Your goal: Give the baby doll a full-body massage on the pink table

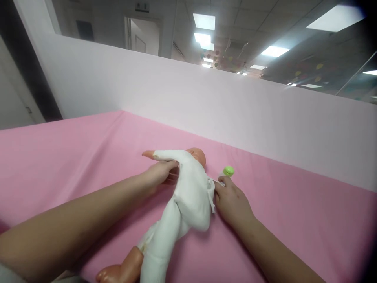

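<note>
A baby doll [193,192] with a white cloth body lies tilted on its side on a pink cover [97,153]. Its head points away from me, and one bare foot shows at the lower left. My left hand [163,173] is against the doll's upper body below its outstretched arm, fingers apart and partly tucked beneath it. On the other side, my right hand [232,198] pinches white fabric with ties beside the doll's back. Just beyond that hand is a small container with a green cap [228,171], partly hidden by the fingers.
A white partition [224,106] rises along the far edge of the pink surface and continues at the left. Behind it are a doorway [145,37] and lit ceiling panels [204,21].
</note>
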`<action>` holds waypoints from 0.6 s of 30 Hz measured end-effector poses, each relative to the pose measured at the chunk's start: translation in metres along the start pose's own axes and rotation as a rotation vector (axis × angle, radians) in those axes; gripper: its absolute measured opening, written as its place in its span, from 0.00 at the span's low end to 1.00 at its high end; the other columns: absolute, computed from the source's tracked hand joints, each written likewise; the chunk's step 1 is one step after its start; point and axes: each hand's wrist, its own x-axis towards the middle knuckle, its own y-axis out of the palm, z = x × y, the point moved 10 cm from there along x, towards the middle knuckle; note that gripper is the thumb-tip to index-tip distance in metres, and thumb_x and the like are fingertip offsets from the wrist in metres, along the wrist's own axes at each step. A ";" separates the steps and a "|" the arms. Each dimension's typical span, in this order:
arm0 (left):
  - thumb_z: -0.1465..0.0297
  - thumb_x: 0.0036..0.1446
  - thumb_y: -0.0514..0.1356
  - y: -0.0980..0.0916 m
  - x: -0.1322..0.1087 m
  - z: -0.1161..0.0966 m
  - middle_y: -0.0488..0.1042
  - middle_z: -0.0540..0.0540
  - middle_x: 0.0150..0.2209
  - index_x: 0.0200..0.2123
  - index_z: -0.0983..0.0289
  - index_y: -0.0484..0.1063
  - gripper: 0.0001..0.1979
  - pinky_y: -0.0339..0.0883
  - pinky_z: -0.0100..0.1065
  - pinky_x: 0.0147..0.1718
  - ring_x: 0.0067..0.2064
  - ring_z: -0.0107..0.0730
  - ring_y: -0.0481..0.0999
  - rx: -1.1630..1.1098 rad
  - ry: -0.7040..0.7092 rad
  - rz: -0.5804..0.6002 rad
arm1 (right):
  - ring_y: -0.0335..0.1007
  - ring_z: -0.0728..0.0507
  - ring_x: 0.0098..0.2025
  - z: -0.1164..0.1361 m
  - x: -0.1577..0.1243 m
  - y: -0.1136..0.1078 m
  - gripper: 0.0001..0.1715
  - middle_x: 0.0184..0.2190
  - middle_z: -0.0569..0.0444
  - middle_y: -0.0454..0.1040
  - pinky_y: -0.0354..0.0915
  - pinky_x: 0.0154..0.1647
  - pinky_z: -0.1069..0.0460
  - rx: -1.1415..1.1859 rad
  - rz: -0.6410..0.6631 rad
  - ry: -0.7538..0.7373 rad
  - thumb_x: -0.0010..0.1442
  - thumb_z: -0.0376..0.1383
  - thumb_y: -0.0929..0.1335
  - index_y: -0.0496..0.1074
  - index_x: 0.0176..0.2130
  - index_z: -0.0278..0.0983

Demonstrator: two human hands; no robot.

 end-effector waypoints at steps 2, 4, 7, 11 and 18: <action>0.52 0.61 0.62 0.006 -0.010 -0.017 0.77 0.57 0.38 0.35 0.63 0.75 0.19 0.73 0.42 0.42 0.44 0.45 0.78 0.032 0.144 0.048 | 0.71 0.42 0.39 0.003 0.002 0.009 0.14 0.51 0.45 0.71 0.59 0.36 0.50 -0.034 0.076 -0.016 0.62 0.29 0.64 0.78 0.42 0.40; 0.51 0.64 0.59 0.018 -0.027 -0.036 0.78 0.58 0.45 0.41 0.62 0.76 0.20 0.71 0.45 0.50 0.51 0.48 0.77 0.090 0.322 0.128 | 0.71 0.42 0.37 0.007 0.003 0.017 0.10 0.48 0.44 0.73 0.58 0.36 0.49 -0.074 0.135 -0.036 0.57 0.30 0.67 0.77 0.39 0.39; 0.49 0.63 0.62 0.050 -0.054 -0.038 0.72 0.63 0.62 0.69 0.57 0.60 0.36 0.69 0.51 0.57 0.62 0.54 0.72 0.173 0.415 0.407 | 0.70 0.40 0.36 0.010 0.003 0.019 0.09 0.42 0.45 0.74 0.58 0.37 0.47 -0.078 0.126 -0.053 0.57 0.32 0.68 0.76 0.39 0.39; 0.44 0.45 0.73 0.062 -0.063 -0.017 0.48 0.63 0.76 0.77 0.52 0.34 0.68 0.59 0.61 0.65 0.74 0.66 0.49 0.518 0.432 0.448 | 0.70 0.39 0.36 0.012 0.002 0.019 0.09 0.38 0.45 0.75 0.60 0.38 0.45 0.014 0.083 -0.094 0.61 0.32 0.67 0.76 0.41 0.40; 0.42 0.41 0.73 0.040 -0.026 -0.013 0.39 0.62 0.77 0.77 0.55 0.34 0.71 0.53 0.58 0.69 0.76 0.65 0.42 0.830 0.377 0.366 | 0.69 0.31 0.54 0.003 0.001 0.002 0.17 0.51 0.43 0.77 0.64 0.54 0.35 0.114 -0.109 -0.053 0.68 0.32 0.63 0.76 0.51 0.39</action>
